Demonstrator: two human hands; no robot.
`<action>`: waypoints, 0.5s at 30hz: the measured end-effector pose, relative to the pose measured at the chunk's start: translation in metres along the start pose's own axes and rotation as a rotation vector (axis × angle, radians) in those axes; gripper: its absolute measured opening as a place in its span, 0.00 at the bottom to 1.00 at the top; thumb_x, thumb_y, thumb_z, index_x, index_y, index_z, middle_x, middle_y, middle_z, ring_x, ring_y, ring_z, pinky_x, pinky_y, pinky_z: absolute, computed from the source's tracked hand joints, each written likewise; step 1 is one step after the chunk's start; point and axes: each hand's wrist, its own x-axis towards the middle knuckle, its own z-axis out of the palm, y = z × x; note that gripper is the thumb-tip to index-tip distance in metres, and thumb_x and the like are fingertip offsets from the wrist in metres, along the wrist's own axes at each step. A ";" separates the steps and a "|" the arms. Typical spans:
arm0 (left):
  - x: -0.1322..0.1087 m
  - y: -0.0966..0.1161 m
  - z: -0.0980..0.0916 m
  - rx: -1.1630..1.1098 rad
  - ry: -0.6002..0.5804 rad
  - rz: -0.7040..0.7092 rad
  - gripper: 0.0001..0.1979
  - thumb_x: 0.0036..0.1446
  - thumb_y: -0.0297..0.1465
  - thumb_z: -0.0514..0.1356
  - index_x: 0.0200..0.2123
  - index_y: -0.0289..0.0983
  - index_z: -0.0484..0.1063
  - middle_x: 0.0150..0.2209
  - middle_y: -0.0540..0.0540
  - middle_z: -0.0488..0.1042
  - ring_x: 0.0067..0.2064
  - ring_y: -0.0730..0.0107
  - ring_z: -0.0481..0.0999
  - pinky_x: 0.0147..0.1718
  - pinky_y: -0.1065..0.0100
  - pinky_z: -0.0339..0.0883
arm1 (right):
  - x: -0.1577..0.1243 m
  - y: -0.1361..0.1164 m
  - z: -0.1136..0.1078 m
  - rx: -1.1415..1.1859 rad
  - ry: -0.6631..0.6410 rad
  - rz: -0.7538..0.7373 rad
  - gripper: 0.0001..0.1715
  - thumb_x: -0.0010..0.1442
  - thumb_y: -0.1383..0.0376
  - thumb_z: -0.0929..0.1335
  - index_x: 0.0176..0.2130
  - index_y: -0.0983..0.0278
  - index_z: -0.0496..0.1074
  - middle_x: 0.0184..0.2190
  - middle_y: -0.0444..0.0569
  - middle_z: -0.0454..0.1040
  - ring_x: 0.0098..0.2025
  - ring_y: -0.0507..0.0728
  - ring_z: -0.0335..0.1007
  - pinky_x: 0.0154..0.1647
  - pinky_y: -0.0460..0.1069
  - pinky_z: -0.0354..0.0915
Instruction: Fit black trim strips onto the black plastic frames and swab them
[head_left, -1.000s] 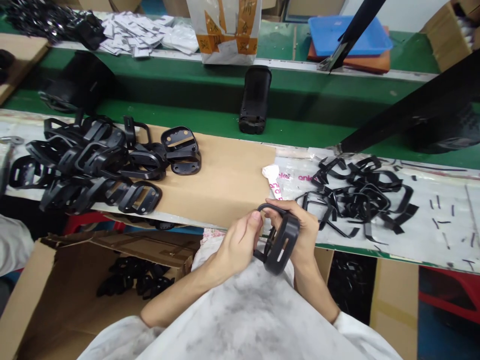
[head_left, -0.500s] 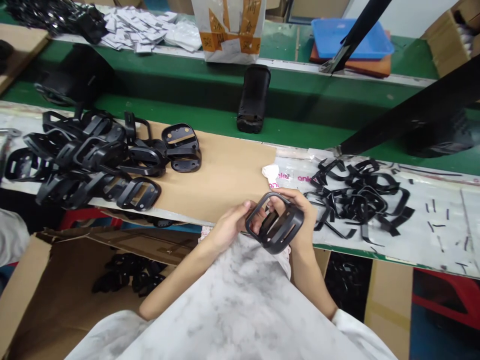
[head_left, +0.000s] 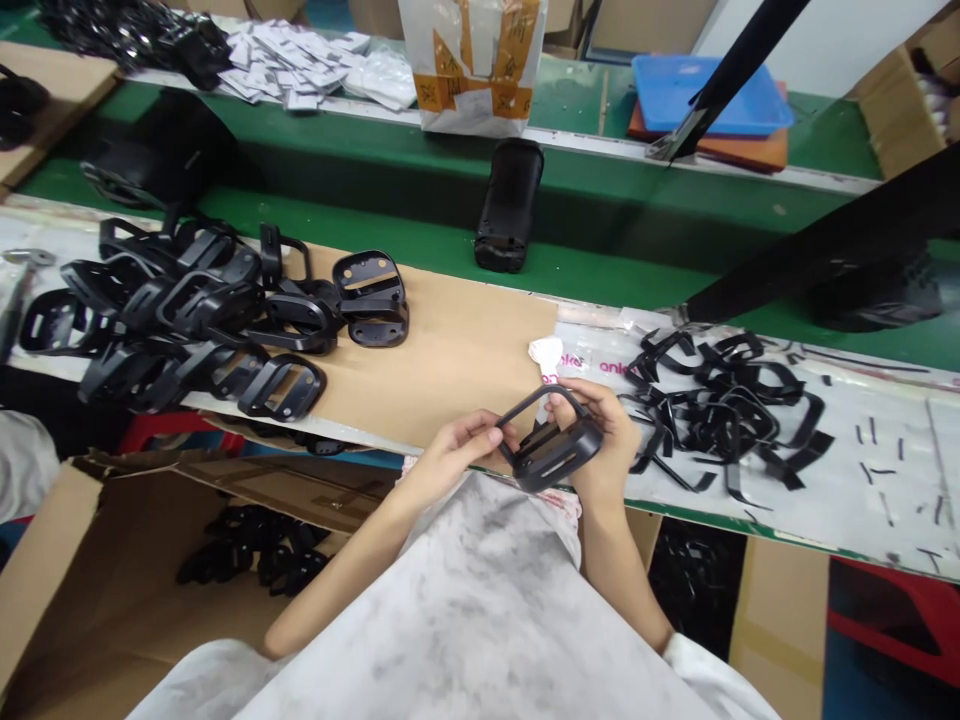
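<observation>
Left fingers (head_left: 491,436) were pinched on the near-left rim of a black plastic frame (head_left: 551,452); the left hand (head_left: 450,455) steadied it from that side. The right hand (head_left: 604,440) was wrapped around the frame's right end, fingers curled closed over its top edge. Frame held tilted, just above the bench edge (head_left: 375,440), over the lap. Judgement: a two-point grip on opposite ends suited turning and inspecting the part; light pressure would avoid flexing the thin walls. Pile of like frames (head_left: 172,320) lay well to the left on the cardboard sheet (head_left: 457,345); trimmed black strips (head_left: 720,400) just right.
</observation>
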 end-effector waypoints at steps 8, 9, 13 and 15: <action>0.001 -0.001 -0.018 -0.087 0.036 -0.036 0.26 0.54 0.52 0.73 0.35 0.33 0.75 0.33 0.44 0.79 0.30 0.73 0.73 0.32 0.71 0.63 | 0.004 0.035 -0.004 -0.094 -0.322 -0.036 0.18 0.68 0.59 0.72 0.55 0.59 0.80 0.54 0.55 0.83 0.55 0.63 0.81 0.60 0.60 0.75; 0.000 0.002 -0.024 -0.063 0.057 -0.009 0.26 0.54 0.52 0.74 0.34 0.34 0.74 0.32 0.44 0.79 0.30 0.73 0.72 0.31 0.71 0.61 | 0.004 0.041 -0.004 -0.094 -0.373 -0.066 0.20 0.67 0.59 0.72 0.57 0.59 0.79 0.57 0.55 0.81 0.59 0.64 0.79 0.64 0.62 0.72; -0.005 0.017 -0.047 -0.001 0.198 0.167 0.25 0.55 0.51 0.73 0.32 0.35 0.72 0.33 0.43 0.80 0.31 0.72 0.71 0.34 0.69 0.61 | 0.005 0.060 -0.003 -0.136 -0.453 -0.077 0.22 0.66 0.55 0.72 0.57 0.57 0.79 0.58 0.56 0.80 0.58 0.66 0.80 0.63 0.62 0.75; -0.009 0.026 -0.059 -0.037 0.271 0.249 0.25 0.55 0.50 0.73 0.31 0.36 0.71 0.33 0.44 0.79 0.32 0.71 0.71 0.34 0.69 0.62 | 0.003 0.070 -0.001 -0.129 -0.469 -0.036 0.22 0.65 0.52 0.72 0.54 0.58 0.81 0.56 0.56 0.82 0.52 0.65 0.84 0.57 0.59 0.80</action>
